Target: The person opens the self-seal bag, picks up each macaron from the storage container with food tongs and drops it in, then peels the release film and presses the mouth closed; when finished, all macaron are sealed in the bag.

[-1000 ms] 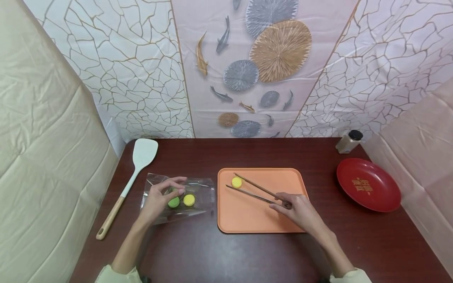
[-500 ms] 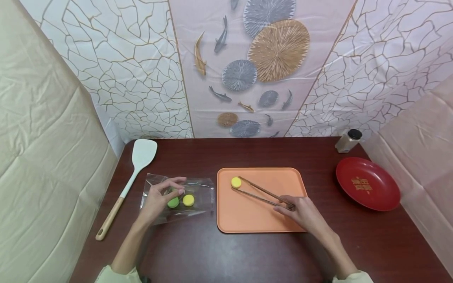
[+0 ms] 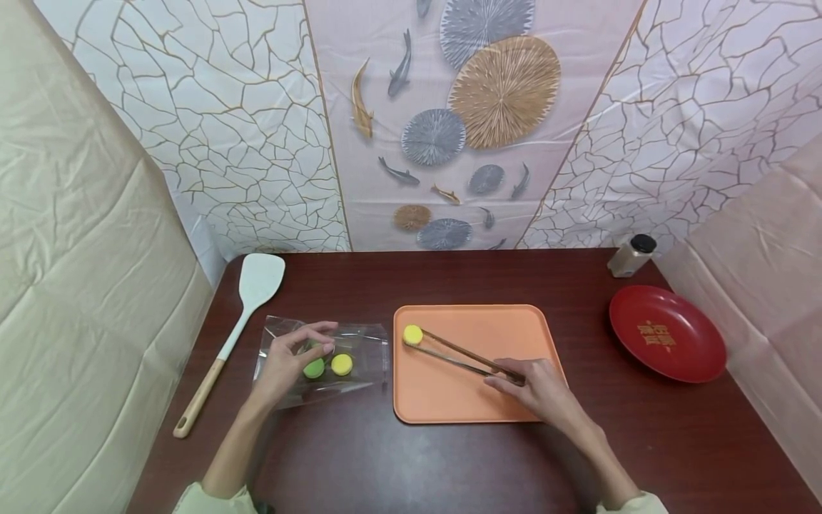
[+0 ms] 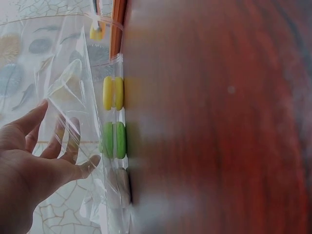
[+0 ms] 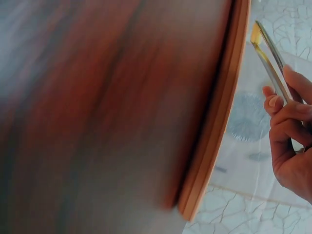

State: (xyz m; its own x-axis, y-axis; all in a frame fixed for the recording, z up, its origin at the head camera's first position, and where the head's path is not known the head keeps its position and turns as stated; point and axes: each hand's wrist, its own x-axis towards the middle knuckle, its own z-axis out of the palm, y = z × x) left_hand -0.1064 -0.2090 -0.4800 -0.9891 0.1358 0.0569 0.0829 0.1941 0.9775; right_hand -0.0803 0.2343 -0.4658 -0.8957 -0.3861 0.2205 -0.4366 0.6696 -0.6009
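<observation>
Because your right hand (image 3: 546, 390) grips the slim metal tongs (image 3: 469, 353) far back, their tips pinch the round yellow macaron (image 3: 413, 335) above the left side of the orange rectangular tray (image 3: 443, 396); your left hand (image 3: 290, 357), fingers spread, props up the clear plastic bag (image 3: 370, 345), presumably making room.

I see soft glare (image 3: 411, 464) on a dark reddish-brown tabletop (image 3: 359, 282). Behind it, I make out a fish-print panel (image 3: 379, 207) between crackle-patterned sections (image 3: 257, 114).
</observation>
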